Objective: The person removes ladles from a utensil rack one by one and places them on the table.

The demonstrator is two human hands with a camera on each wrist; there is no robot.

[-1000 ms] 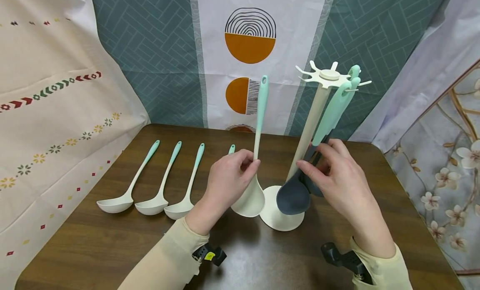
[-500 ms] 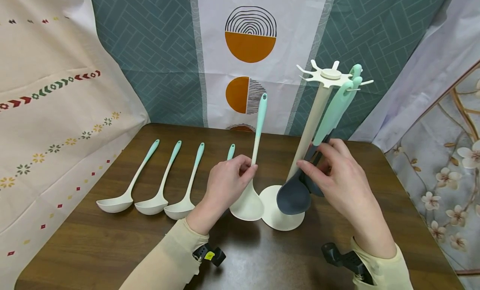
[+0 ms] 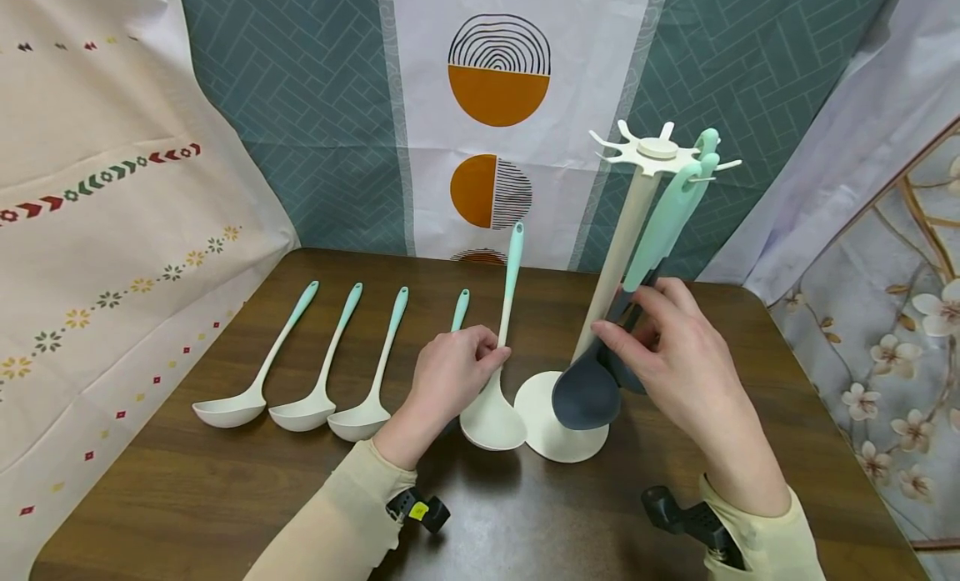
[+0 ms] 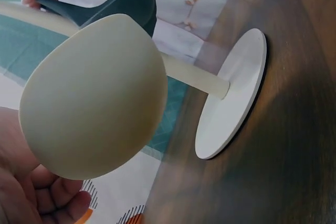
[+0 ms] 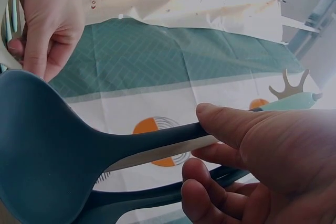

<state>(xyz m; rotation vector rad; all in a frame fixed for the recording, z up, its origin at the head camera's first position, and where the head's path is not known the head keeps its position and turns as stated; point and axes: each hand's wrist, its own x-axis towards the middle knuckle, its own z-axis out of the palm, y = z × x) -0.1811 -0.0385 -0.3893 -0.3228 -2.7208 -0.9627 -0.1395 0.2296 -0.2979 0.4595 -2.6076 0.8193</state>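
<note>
My left hand [image 3: 453, 368] pinches a white ladle [image 3: 492, 421] by its lower shaft, its mint handle pointing up and its bowl near the stand's base. In the left wrist view this ladle's bowl [image 4: 94, 98] covers much of the picture. At the right, my right hand [image 3: 667, 348] holds a dark ladle [image 3: 587, 393] by its shaft, thumb on one side. That ladle's mint handle reaches up to the hooks of a white utensil stand [image 3: 617, 264]. A second dark utensil [image 5: 152, 196] hangs close behind it, beside my curled fingers in the right wrist view.
Three white ladles with mint handles lie in a row on the left: one ladle [image 3: 234, 408], another ladle [image 3: 306, 413] and a third ladle [image 3: 362, 418]. Another mint handle [image 3: 461, 306] shows behind my left hand. Patterned cloths hang around the wooden table [image 3: 187, 498].
My left hand has lowered slightly, and the white ladle has come down with it, its handle end dropping and shifting a little left. My right hand and the dark ladle stay in place.
</note>
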